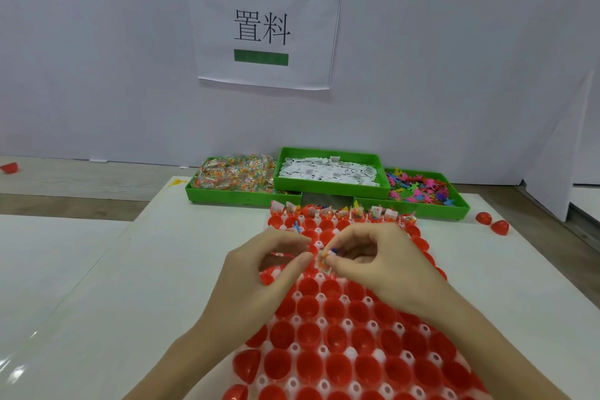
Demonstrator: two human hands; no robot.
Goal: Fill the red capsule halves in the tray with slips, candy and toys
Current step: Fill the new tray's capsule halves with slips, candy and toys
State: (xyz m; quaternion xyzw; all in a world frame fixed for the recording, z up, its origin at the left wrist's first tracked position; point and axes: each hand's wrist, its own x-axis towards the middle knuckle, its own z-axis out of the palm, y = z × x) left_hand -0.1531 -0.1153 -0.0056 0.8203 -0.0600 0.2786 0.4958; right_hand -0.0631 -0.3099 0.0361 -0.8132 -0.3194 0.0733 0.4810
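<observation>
Rows of empty red capsule halves [337,364] sit mouth-up in the white tray [349,351] nearest me, ready for loading. Above them the left hand [256,279] curls its fingers round one red half, steadying it, while the right hand [380,266] pinches a small candy packet [323,261] with a blue toy, seemingly to tuck them in. Only the far row [341,213] looks filled. Beyond stand green bins: candy [237,174], slips [328,170], toys [418,188], within easy reach.
</observation>
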